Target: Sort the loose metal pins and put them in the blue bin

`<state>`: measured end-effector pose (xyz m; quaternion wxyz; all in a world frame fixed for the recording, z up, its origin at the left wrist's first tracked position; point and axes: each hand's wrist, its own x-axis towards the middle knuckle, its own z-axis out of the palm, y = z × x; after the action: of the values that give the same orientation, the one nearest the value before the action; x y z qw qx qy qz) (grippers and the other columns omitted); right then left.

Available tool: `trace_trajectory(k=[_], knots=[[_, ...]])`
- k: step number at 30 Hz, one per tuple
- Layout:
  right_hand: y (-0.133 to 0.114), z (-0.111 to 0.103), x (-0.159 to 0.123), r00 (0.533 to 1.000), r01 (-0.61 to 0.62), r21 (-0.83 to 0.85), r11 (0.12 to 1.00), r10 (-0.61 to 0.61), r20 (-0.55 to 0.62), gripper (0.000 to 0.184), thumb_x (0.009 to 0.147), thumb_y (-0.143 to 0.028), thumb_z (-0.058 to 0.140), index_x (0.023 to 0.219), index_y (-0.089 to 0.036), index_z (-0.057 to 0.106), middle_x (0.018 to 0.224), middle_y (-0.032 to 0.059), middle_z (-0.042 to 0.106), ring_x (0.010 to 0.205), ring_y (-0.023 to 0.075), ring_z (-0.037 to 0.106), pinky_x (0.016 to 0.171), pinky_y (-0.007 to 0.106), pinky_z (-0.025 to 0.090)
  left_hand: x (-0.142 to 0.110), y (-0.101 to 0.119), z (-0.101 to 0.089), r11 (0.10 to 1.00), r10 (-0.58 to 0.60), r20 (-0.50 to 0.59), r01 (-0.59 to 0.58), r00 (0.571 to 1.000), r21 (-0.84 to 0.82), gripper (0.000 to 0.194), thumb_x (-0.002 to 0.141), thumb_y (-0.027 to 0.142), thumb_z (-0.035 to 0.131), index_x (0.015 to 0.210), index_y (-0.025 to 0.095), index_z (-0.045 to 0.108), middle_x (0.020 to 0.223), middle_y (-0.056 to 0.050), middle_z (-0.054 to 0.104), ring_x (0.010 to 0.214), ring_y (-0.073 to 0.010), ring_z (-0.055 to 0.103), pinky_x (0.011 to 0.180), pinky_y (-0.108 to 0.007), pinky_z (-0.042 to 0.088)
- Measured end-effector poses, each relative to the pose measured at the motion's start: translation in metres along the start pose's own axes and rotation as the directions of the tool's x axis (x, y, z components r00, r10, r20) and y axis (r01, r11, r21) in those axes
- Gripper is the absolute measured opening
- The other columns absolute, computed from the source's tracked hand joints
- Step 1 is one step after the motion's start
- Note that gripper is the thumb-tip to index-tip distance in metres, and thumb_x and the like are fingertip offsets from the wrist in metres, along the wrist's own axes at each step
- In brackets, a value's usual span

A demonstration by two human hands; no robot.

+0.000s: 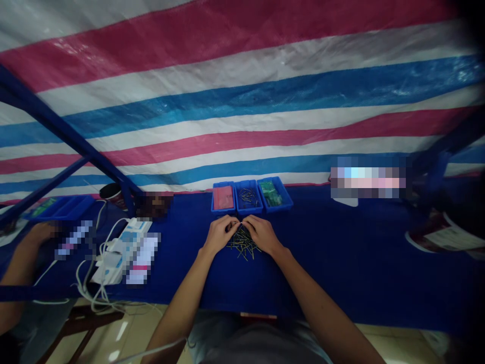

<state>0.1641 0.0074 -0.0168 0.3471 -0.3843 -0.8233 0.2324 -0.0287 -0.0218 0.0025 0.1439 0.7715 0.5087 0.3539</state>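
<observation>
My left hand (219,235) and my right hand (262,233) meet fingertip to fingertip above the blue tabletop. Both have their thumbs and fingers pinched together. A small, thin, pale bit shows between the fingertips, too tiny to name. Just below and partly behind the hands lies a loose pile of thin, dark, metallic-looking rods (244,246), pointing in many directions. Beyond my hands stand three blue bins side by side: the left bin (223,211) holds pink-red packets, the middle bin (249,208) several thin rods, and the right bin (281,206) green packets.
To the left lie a white power strip (123,253), tangled white cables (100,293) and a pixelated phone-like object (143,259). Further left, another person's hand (42,232) is near a blue tray (81,206). A round container (447,233) stands right; a striped tarp (242,116) hangs behind.
</observation>
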Motion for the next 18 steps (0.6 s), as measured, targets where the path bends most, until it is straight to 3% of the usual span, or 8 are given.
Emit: trace_trajectory(k=[12,18], knots=[[-0.0003,-0.0011,-0.0009,1.0,-0.024,-0.014,1.0,0.024,0.016,0.027,0.104,-0.03,0.042,0.086,-0.022,0.062,0.083,0.0011,0.069,0.077,0.0163,0.065,0.07,0.026,0.04,-0.0005,-0.0005,0.0005,1.0,-0.002,-0.002,0.002,1.0,-0.004,0.02,0.097,0.033,0.056,0.096,0.019,0.07,0.072,0.0,0.058,0.064,-0.0115,0.053,0.064,-0.023,0.041],[0.0003,0.0008,-0.0008,1.0,-0.011,0.039,0.999,0.011,-0.008,0.016,0.101,-0.029,0.05,0.103,-0.025,0.065,0.098,0.0017,0.072,0.09,0.0178,0.067,0.078,0.027,0.044,-0.0001,-0.0014,0.0008,1.0,-0.004,-0.01,0.004,1.0,-0.015,0.024,0.098,0.037,0.054,0.097,0.019,0.07,0.072,-0.001,0.058,0.064,-0.0121,0.053,0.064,-0.023,0.041]])
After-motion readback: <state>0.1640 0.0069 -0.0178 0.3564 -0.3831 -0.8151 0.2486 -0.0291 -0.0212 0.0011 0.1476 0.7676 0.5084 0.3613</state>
